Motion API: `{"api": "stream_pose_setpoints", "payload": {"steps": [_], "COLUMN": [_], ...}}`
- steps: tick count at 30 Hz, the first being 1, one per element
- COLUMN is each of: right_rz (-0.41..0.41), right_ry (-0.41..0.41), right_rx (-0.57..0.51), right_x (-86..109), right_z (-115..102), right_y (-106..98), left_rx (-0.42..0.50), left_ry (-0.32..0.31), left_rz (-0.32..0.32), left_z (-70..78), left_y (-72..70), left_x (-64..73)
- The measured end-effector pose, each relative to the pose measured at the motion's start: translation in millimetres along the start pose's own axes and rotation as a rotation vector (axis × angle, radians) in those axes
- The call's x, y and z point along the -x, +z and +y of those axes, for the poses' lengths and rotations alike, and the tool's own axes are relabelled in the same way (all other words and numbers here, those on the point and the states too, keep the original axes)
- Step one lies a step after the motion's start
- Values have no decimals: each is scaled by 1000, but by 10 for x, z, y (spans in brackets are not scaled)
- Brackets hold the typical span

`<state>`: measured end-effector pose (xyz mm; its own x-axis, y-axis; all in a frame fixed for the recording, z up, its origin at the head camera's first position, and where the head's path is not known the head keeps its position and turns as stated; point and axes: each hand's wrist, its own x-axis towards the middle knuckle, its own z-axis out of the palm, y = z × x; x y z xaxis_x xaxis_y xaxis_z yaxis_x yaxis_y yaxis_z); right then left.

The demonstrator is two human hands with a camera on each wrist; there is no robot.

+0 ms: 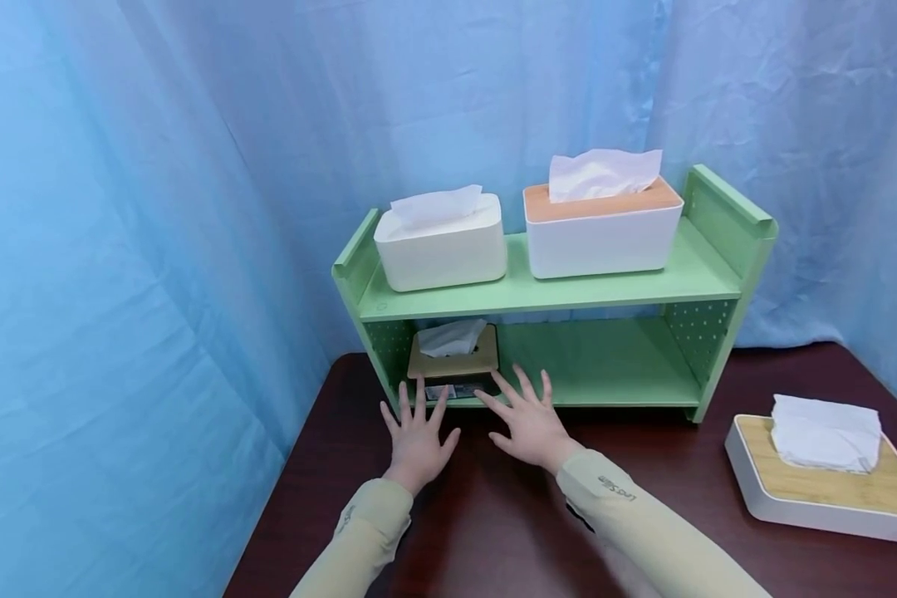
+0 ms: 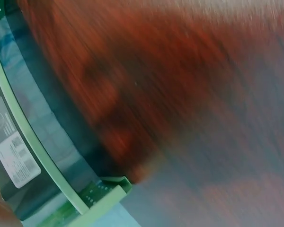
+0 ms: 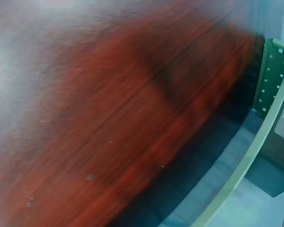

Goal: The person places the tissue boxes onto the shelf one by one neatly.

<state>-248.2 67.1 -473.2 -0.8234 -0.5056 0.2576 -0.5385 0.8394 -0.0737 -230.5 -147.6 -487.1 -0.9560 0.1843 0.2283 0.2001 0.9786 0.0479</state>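
Note:
My left hand (image 1: pixel 416 444), fingers spread and straight, hovers near the front left of the green two-tier shelf (image 1: pixel 613 365). To its right my right hand (image 1: pixel 529 422) is spread in the same way, angled toward the left. Neither holds anything. Just beyond the fingertips, on the lower tier, sits a dark tissue box (image 1: pixel 473 359) with a golden-tan top and a white tissue sticking out. Its labelled side (image 2: pixel 18 158) shows in the left wrist view, and a sliver of it in the right wrist view. Whether any fingertip touches the box, I cannot tell.
On the upper tier stand a white tissue box (image 1: pixel 443 253) at left and a white one with an orange-brown lid (image 1: pixel 605 249) at right. A low wood-topped tissue box (image 1: pixel 830 490) lies on the dark red table (image 1: pixel 463 548) at right. Blue curtains (image 1: pixel 157 249) hang behind.

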Motion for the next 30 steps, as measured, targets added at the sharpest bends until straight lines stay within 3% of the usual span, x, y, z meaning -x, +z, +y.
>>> {"api": "stream_pose_setpoints", "payload": {"steps": [10,22,30], "right_rz": [70,146,247], "right_ry": [53,104,147], "right_rx": [-141,-192,-226], "right_x": [306,695,1016], "right_z": [164,473,761], "right_y": [129,244,54], "left_rx": [99,211,278], "left_ry": [35,65,90], "left_rz": [24,80,16], "left_z": [205,473,746], "left_y": [67,243,305], "left_x": [171,330,344]}}
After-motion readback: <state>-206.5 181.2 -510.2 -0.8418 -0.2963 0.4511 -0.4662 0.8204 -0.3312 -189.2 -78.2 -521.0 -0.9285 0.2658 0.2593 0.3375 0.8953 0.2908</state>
